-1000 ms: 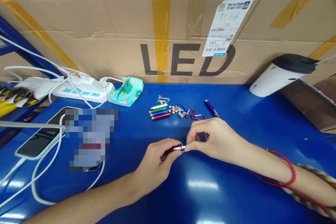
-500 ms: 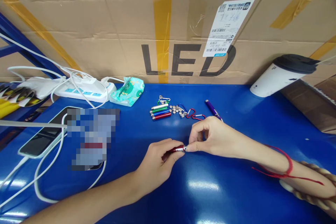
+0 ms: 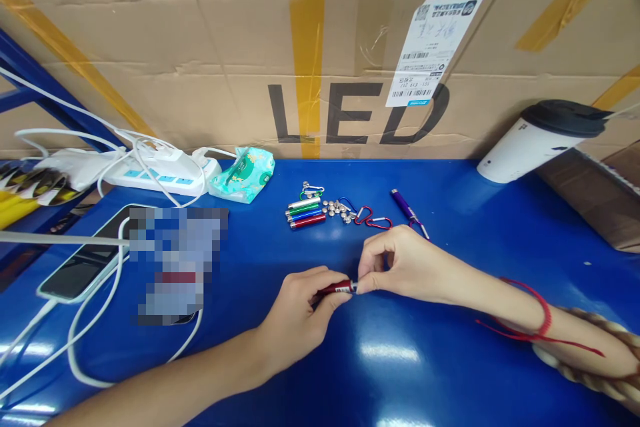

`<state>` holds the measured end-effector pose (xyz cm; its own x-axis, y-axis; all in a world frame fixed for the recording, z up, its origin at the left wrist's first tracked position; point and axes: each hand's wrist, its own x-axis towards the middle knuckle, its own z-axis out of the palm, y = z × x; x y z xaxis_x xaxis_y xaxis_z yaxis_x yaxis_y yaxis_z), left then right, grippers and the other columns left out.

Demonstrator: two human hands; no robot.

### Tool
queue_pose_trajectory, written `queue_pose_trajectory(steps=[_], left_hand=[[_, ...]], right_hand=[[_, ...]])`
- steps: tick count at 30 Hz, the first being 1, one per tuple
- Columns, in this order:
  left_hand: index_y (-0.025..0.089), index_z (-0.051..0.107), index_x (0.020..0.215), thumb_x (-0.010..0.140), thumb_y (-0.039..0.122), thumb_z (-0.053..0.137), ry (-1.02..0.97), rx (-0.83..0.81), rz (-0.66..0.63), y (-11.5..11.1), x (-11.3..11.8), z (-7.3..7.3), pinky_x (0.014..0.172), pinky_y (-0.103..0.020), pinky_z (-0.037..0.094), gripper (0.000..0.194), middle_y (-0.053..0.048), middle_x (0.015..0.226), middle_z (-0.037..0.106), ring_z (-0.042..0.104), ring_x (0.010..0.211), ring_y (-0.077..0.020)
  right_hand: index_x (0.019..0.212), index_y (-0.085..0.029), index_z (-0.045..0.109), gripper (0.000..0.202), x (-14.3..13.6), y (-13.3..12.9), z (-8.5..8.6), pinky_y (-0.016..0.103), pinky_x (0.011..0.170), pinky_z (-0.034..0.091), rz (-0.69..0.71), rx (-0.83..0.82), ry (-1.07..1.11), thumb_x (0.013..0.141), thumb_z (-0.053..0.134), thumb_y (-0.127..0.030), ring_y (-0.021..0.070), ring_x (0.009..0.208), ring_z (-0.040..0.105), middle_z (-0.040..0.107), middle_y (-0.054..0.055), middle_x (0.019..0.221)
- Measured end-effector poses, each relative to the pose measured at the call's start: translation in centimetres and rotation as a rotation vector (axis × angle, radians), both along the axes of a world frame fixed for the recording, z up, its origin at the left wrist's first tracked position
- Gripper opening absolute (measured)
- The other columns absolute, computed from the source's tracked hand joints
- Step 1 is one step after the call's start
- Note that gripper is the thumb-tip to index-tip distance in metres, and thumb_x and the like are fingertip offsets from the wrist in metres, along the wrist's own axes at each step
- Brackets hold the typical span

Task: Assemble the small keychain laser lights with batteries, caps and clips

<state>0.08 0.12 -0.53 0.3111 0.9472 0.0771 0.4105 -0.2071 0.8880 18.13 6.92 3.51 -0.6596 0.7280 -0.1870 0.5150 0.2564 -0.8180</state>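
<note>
My left hand (image 3: 305, 310) is closed around a small dark red flashlight (image 3: 340, 288) held level above the blue table. At its right end, my right hand (image 3: 400, 260) pinches a silver end piece (image 3: 355, 287) between thumb and finger; most of that piece is hidden. Beyond my hands lie several small flashlights in a row, among them a red flashlight (image 3: 309, 222) and a silver flashlight (image 3: 304, 203). Beside them are several small silver round parts (image 3: 333, 208) and a red carabiner (image 3: 363, 215). A purple flashlight (image 3: 403, 205) with a carabiner lies past my right hand.
A large cardboard box (image 3: 225, 47) forms the back of the blue table (image 3: 310, 390). At left are a power strip (image 3: 155, 177) with white cables, a tissue pack (image 3: 245, 173), a phone (image 3: 87, 260) and a blurred-out object (image 3: 175, 267). A lidded cup (image 3: 525, 147) leans at right.
My right hand has shifted slightly, and a little more of the silver end shows at the red flashlight's right side. The left hand keeps its grip.
</note>
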Motion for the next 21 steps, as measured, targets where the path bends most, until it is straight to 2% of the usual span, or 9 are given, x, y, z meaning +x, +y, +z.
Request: queue_pose_trajectory(steps=[6, 10, 13, 19, 21], left_hand=[[0.016, 0.066, 0.072, 0.085, 0.02, 0.05, 0.049, 0.047, 0.05, 0.0, 0.0, -0.1, 0.046, -0.021, 0.029, 0.021, 0.001, 0.057, 0.047, 0.04, 0.049, -0.0101], [0.015, 0.066, 0.068, 0.085, 0.019, 0.051, 0.087, 0.064, 0.061, 0.0, 0.0, -0.1, 0.044, -0.022, 0.026, 0.023, 0.003, 0.053, 0.039, 0.035, 0.047, -0.0096], [0.014, 0.066, 0.067, 0.085, 0.018, 0.051, 0.078, 0.07, 0.055, -0.1, 0.0, 0.0, 0.045, -0.022, 0.026, 0.023, 0.003, 0.053, 0.039, 0.035, 0.047, -0.0099], [0.017, 0.067, 0.084, 0.086, 0.017, 0.048, 0.065, 0.048, 0.026, -0.1, -0.1, 0.1, 0.047, -0.022, 0.03, 0.019, 0.002, 0.056, 0.043, 0.039, 0.05, -0.0109], [0.017, 0.067, 0.084, 0.086, 0.018, 0.047, 0.063, 0.035, 0.031, -0.1, -0.1, 0.0, 0.048, -0.022, 0.031, 0.02, 0.002, 0.056, 0.044, 0.041, 0.051, -0.0111]], right_hand=[[0.059, -0.015, 0.065, 0.026, -0.5, -0.1, -0.7, 0.019, 0.043, 0.035, -0.101, -0.106, 0.065, 0.063, 0.073, -0.04, 0.0077, 0.047, 0.047, 0.057, -0.002, 0.051], [0.06, -0.014, 0.065, 0.027, -0.5, 0.1, -1.0, 0.019, 0.043, 0.034, -0.099, -0.179, 0.084, 0.061, 0.074, -0.039, 0.0067, 0.046, 0.044, 0.054, -0.004, 0.049], [0.063, -0.014, 0.067, 0.025, -0.3, 0.3, -1.1, 0.019, 0.045, 0.035, -0.06, -0.224, 0.1, 0.062, 0.074, -0.038, 0.0065, 0.048, 0.045, 0.056, -0.003, 0.051], [0.064, -0.013, 0.068, 0.024, -0.2, 0.6, -1.6, 0.018, 0.046, 0.034, -0.036, -0.272, 0.134, 0.064, 0.074, -0.036, 0.0058, 0.049, 0.044, 0.055, -0.003, 0.053], [0.065, -0.012, 0.067, 0.025, -0.2, 0.7, -1.8, 0.018, 0.046, 0.034, -0.037, -0.278, 0.147, 0.064, 0.074, -0.037, 0.0056, 0.049, 0.044, 0.055, -0.003, 0.053]])
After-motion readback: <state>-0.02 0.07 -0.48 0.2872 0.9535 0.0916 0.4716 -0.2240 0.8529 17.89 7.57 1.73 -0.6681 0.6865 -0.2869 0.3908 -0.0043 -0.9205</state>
